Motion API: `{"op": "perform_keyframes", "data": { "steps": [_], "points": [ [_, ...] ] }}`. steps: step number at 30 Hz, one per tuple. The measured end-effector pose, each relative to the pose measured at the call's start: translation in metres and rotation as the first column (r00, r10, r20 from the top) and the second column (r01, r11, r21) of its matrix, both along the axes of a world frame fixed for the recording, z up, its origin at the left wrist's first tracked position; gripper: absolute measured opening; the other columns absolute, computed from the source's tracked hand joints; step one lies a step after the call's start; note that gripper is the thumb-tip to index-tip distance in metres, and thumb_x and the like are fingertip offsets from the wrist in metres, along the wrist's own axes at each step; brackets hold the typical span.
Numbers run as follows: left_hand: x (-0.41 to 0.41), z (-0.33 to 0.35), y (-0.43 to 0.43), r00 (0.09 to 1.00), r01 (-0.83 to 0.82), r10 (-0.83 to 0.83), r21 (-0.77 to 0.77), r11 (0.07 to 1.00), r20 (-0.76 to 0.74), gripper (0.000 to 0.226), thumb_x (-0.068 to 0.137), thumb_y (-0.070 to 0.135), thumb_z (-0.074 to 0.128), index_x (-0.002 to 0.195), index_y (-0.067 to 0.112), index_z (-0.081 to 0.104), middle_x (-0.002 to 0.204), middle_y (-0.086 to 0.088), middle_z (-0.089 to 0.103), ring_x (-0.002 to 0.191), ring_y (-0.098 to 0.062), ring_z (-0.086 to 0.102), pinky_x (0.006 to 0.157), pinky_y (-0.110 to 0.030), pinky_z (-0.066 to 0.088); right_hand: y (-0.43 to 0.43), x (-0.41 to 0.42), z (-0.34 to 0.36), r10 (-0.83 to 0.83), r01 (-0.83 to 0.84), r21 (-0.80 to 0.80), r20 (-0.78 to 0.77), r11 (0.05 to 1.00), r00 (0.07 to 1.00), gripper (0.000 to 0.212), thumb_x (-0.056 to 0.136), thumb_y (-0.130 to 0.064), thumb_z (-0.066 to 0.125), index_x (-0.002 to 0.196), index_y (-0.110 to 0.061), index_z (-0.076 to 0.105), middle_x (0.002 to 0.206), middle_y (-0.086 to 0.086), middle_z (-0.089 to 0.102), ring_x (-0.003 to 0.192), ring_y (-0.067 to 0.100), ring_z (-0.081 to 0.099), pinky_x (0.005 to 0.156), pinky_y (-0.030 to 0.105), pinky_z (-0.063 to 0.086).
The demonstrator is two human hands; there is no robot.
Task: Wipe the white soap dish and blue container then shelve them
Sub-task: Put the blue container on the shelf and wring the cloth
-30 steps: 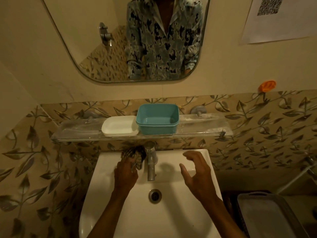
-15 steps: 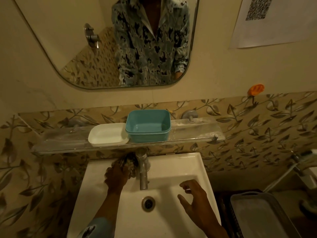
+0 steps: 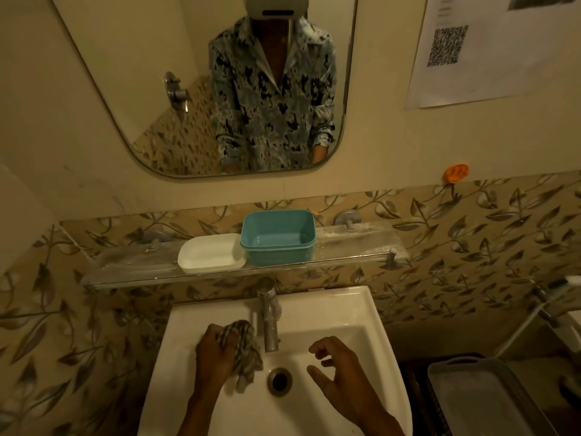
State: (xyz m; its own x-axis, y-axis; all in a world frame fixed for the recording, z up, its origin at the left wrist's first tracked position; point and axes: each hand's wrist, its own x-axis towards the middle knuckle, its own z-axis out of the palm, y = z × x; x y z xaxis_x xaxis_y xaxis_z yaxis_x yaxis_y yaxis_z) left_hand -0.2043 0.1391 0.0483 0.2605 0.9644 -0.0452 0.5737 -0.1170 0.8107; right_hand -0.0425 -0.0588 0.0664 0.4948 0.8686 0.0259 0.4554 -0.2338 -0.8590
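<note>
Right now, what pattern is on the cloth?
Dark-and-light stripes or checks on the cloth, seen in the head view.

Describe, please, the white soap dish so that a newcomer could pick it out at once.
Find the glass shelf on the leaf-patterned tiles between the mirror and the sink. Two tubs sit side by side near its middle. The white soap dish is the left one: low, shallow and rounded, against the taller blue container.
</note>
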Motion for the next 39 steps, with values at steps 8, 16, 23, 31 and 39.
{"op": "perform_keyframes", "data": {
  "steps": [8, 16, 23, 31, 39],
  "points": [
    [0.000, 0.051, -0.070, 0.980, 0.148, -0.129, -0.120, 0.982, 0.154, 0.016, 0.083, 0.028, 0.068, 0.076, 0.015, 0.062, 0.068, -0.003, 0.068, 0.067, -0.016, 0.065, 0.060, -0.026, 0.051, 0.009, -0.034, 0.039, 0.250, -0.266, -0.086, -0.162, 0.960, 0.955, 0.068, 0.075, -0.039, 0.078, 0.129, -0.047, 0.037, 0.128, -0.031, 0.038, 0.116, -0.008, 0.044, 0.088, 0.006, 0.040],
    [0.012, 0.074, -0.109, 0.948, 0.316, -0.305, -0.141, 0.938, 0.095, 0.032, 0.070, 0.047, 0.071, 0.073, 0.015, 0.069, 0.066, -0.001, 0.070, 0.061, -0.010, 0.068, 0.058, -0.027, 0.055, -0.008, -0.043, 0.047, 0.181, -0.205, -0.050, -0.302, 0.977, 0.936, 0.062, 0.067, -0.012, 0.084, 0.117, -0.032, 0.054, 0.112, -0.007, 0.064, 0.101, 0.000, 0.063, 0.088, 0.030, 0.056],
    [0.001, 0.083, -0.114, 0.879, 0.469, -0.473, -0.074, 0.880, -0.062, 0.054, 0.064, 0.067, 0.064, 0.047, 0.019, 0.048, 0.042, 0.007, 0.044, 0.042, -0.004, 0.040, 0.046, -0.019, 0.034, -0.026, -0.042, 0.033, 0.068, -0.093, -0.082, -0.268, 0.992, 0.961, 0.043, 0.058, -0.044, 0.085, 0.092, -0.028, 0.065, 0.098, 0.000, 0.068, 0.090, 0.022, 0.065, 0.082, 0.038, 0.057],
    [-0.010, 0.093, -0.109, 0.772, 0.598, -0.632, -0.262, 0.758, -0.066, 0.062, 0.058, 0.059, 0.074, 0.107, 0.023, 0.059, 0.098, 0.006, 0.065, 0.088, -0.005, 0.063, 0.068, -0.021, 0.052, -0.043, -0.048, 0.034, -0.066, 0.062, -0.023, -0.304, 0.998, 0.950, 0.060, 0.060, -0.064, 0.078, 0.091, -0.016, 0.059, 0.090, 0.010, 0.067, 0.077, 0.028, 0.068, 0.067, 0.044, 0.060],
    [-0.007, 0.117, -0.097, 0.772, 0.628, -0.502, -0.346, 0.697, 0.390, 0.031, 0.078, 0.023, 0.073, 0.107, 0.013, 0.066, 0.098, -0.012, 0.073, 0.091, -0.024, 0.071, 0.077, -0.036, 0.057, -0.049, -0.045, 0.051, -0.054, 0.108, 0.128, -0.368, 0.986, 0.928, 0.066, 0.069, -0.052, 0.074, 0.128, -0.043, 0.045, 0.131, -0.017, 0.053, 0.115, 0.005, 0.057, 0.091, 0.029, 0.054]
  ]
}}
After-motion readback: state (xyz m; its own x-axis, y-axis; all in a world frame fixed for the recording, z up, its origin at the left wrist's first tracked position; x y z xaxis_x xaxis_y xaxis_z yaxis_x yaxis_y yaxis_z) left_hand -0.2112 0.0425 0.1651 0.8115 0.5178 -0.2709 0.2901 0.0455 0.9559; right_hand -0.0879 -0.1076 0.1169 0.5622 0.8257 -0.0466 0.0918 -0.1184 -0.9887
